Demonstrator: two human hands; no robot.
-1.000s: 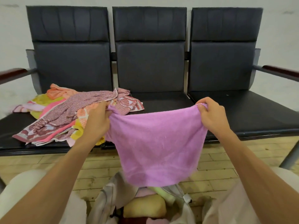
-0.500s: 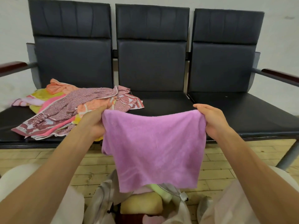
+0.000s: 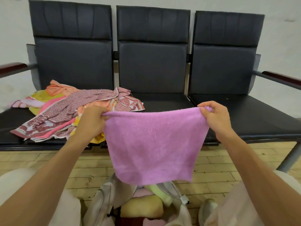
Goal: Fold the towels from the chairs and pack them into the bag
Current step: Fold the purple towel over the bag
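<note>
Pulled tauter than before, the lilac terry towel [image 3: 154, 144] hangs over the pale fabric bag [image 3: 104, 201], our left hand [image 3: 91, 119] and right hand [image 3: 216, 118] each pinching a top corner. We'd match corners level before folding; crumpled multicoloured towel pile [image 3: 68, 111] waits on black padded chairs [image 3: 244, 115].

A row of three black padded chairs [image 3: 153, 67] stands against the pale wall on a wooden floor [image 3: 48, 162] of light boards. On the left seat [image 3: 9, 121] lies a loose pile of towels [image 3: 68, 111], pink, orange, yellow and maroon-patterned, its edge spilling onto the middle seat [image 3: 162, 101]. On the floor in front of the chairs sits a pale grey bag [image 3: 104, 198], mouth open, with a folded yellow towel [image 3: 141, 207] and a light green towel [image 3: 156, 190] showing inside.
</note>
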